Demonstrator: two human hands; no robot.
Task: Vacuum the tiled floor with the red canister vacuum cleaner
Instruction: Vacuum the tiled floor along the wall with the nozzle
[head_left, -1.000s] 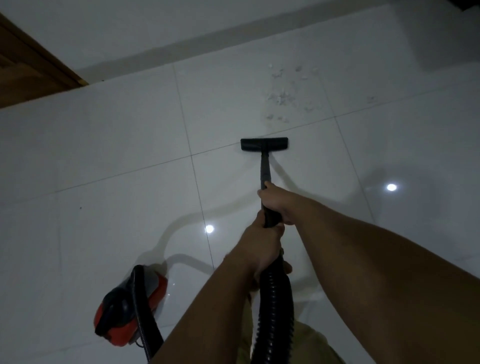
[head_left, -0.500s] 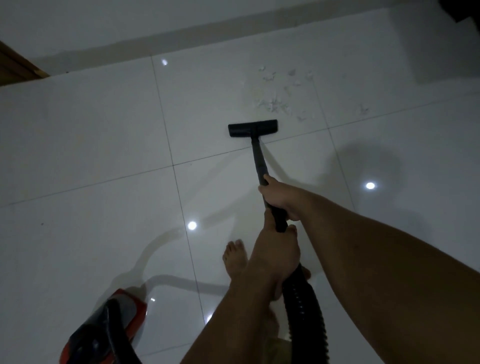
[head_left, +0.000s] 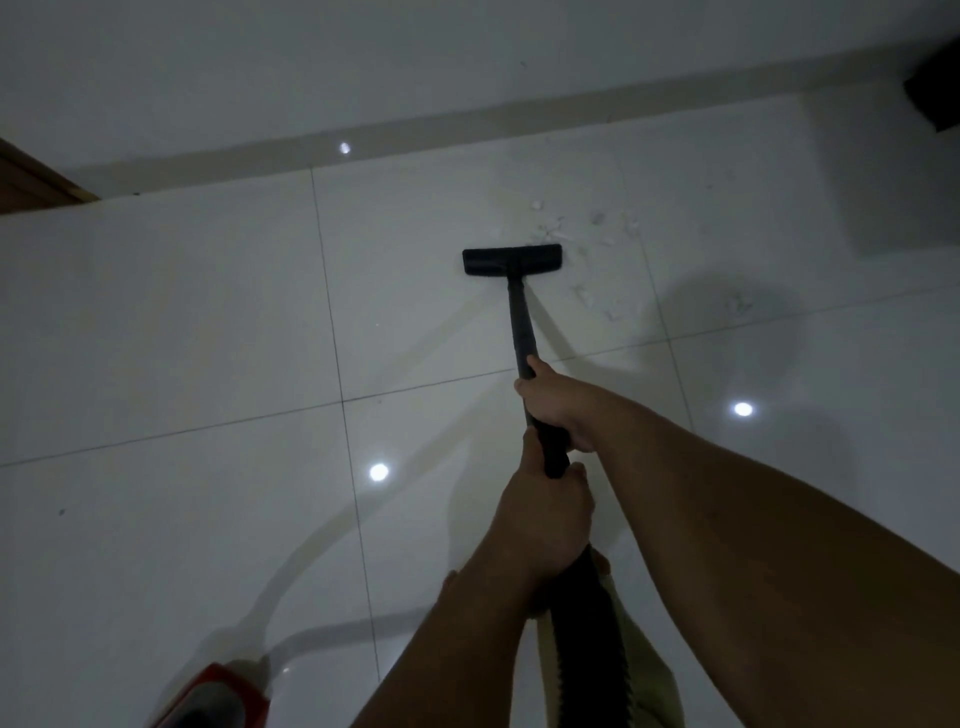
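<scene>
a person grips the black wand (head_left: 522, 322) of a vacuum with both bare hands over a glossy white tiled floor (head_left: 182, 322) in a dim room. the right hand (head_left: 558, 405) is wrapped around the wand higher up its length, fingers curled fully about it; the left hand (head_left: 545, 519) is closed just behind it, at the point where the wand meets the ribbed black hose (head_left: 587, 639), which runs down out of the bottom of the frame. the flat black nozzle (head_left: 512, 260) rests on the tiles ahead of the hands, its far right corner touching a scatter of small white scraps (head_left: 582, 228), with more scraps lying to its right and just beside the wand. the red canister (head_left: 223, 696) sits at the lower left edge, only partly in view, well apart from the nozzle. a pale skirting strip (head_left: 467, 127) runs along the wall beyond the scraps, a brown wooden edge (head_left: 31, 182) shows at far left, and a dark object (head_left: 935, 88) fills the top right corner. bright spots of ceiling light reflect off the tiles.
</scene>
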